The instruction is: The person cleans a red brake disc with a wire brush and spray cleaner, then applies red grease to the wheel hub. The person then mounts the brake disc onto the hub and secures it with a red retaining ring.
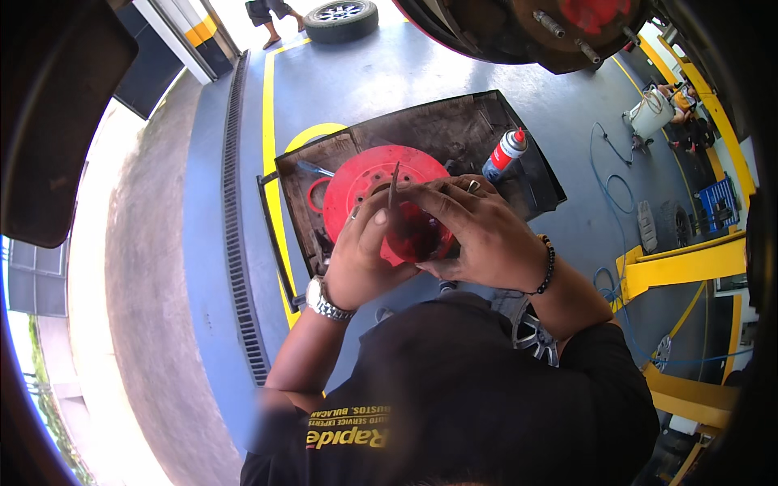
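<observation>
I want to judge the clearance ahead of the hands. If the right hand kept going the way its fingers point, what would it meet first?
Probably the left hand: the right hand points left across the small red part both hold.

Red-white spray can (504, 153) on dark tray (454, 121)

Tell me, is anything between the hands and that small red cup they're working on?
Nothing visible. Both hands already hold the small red cup: the left hand cups its left side, the right hand wraps over the right, with a thin stick rising between them.

Left hand (362, 257) and right hand (478, 231) together grip a small red cup (417, 235) above a red brake disc (365, 182) on a dark tray (454, 130).
</observation>
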Demonstrator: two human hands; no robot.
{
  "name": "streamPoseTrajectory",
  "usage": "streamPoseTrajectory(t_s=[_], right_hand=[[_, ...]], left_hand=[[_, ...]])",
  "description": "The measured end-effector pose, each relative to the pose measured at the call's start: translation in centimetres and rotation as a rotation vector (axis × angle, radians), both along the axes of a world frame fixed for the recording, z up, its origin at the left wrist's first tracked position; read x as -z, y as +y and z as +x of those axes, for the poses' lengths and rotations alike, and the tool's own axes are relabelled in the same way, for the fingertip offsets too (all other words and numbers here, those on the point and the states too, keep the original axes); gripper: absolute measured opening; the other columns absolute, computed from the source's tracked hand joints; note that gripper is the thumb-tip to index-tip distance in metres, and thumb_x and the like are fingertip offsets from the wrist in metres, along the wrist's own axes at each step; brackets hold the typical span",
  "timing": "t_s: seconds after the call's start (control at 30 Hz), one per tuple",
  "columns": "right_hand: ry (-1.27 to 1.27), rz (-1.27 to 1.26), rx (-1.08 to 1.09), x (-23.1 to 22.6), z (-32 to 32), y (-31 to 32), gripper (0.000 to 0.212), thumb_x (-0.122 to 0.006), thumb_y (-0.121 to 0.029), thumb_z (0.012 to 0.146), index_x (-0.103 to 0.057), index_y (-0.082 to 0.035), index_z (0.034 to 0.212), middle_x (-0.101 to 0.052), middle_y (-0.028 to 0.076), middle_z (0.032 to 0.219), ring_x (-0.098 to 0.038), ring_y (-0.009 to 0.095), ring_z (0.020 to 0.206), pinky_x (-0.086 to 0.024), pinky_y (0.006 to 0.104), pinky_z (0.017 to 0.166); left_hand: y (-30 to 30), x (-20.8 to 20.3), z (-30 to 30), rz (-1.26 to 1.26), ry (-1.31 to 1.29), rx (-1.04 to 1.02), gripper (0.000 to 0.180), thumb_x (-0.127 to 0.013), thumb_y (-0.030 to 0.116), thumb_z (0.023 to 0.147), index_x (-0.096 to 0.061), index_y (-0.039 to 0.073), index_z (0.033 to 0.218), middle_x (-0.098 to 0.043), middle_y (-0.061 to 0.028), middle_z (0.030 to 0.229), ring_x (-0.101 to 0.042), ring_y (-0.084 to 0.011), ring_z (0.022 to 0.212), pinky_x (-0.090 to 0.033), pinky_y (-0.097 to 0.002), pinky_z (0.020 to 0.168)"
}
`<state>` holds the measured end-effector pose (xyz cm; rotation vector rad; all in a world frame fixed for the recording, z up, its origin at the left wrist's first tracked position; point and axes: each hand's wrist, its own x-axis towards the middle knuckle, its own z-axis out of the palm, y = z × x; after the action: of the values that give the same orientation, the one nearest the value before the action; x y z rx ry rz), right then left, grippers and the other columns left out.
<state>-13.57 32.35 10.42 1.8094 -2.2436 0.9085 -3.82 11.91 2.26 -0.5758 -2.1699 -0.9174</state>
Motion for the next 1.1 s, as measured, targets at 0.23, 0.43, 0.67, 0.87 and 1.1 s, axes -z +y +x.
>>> streamPoseTrajectory(t_s=[0.23, 0.43, 0.67, 0.87, 1.1], right_hand=[[0.045, -0.115, -0.171, -3.4, -2.8, 0.4, 0.08, -0.091, -0.042, 0.071, -0.059, -0.01, 0.137, -0.066, 0.016, 0.126, -0.066, 0.036, 0.111, -0.05, 0.047, 0.1], [0.379, 0.119, -0.277, -7.3, -6.2, 2.2, 0.048, -0.083, -0.046, 0.077, -0.073, -0.021, 0.117, -0.061, 0.016, 0.127, -0.061, 0.033, 0.117, -0.049, 0.0455, 0.098], [0.474, 0.475, -0.285, -8.0, -6.3, 2.0, 0.031, -0.077, -0.042, 0.082, -0.073, -0.025, 0.108, -0.058, 0.015, 0.123, -0.056, 0.036, 0.121, -0.047, 0.0489, 0.102], [0.482, 0.533, -0.293, -7.8, -6.6, 2.4, 0.021, -0.073, -0.038, 0.085, -0.073, -0.026, 0.102, -0.06, 0.011, 0.122, -0.055, 0.036, 0.123, -0.049, 0.049, 0.101], [0.524, 0.478, -0.314, -7.2, -6.9, 3.2, 0.019, -0.069, -0.037, 0.088, -0.072, -0.024, 0.102, -0.062, 0.007, 0.123, -0.066, 0.029, 0.105, -0.048, 0.0445, 0.101]], left_hand=[[1.8, -1.4, -0.7, 0.118, 0.118, -0.083, 0.123, -0.093, 0.016, 0.067, -0.014, 0.015, 0.161, -0.06, -0.0253, 0.133, -0.066, -0.0435, 0.115, -0.053, -0.0525, 0.1], [1.9, -3.2, -0.3, 0.142, -0.018, -0.038, 0.109, -0.091, 0.018, 0.066, -0.026, -0.004, 0.151, -0.066, -0.0266, 0.123, -0.067, -0.0416, 0.115, -0.046, -0.0501, 0.109], [3.5, -3.4, -1.5, 0.125, -0.073, -0.016, 0.101, -0.091, 0.017, 0.066, -0.034, -0.003, 0.147, -0.066, -0.0252, 0.119, -0.066, -0.0448, 0.11, -0.051, -0.0505, 0.099], [4.7, -3.1, -1.9, 0.069, -0.055, -0.101, 0.097, -0.091, 0.018, 0.066, -0.038, -0.006, 0.144, -0.066, -0.0247, 0.115, -0.066, -0.045, 0.104, -0.054, -0.0501, 0.089], [5.6, -3.2, -1.6, 0.032, -0.109, -0.157, 0.095, -0.091, 0.02, 0.066, -0.04, -0.01, 0.14, -0.065, -0.0263, 0.112, -0.066, -0.0447, 0.095, -0.055, -0.0495, 0.085]])
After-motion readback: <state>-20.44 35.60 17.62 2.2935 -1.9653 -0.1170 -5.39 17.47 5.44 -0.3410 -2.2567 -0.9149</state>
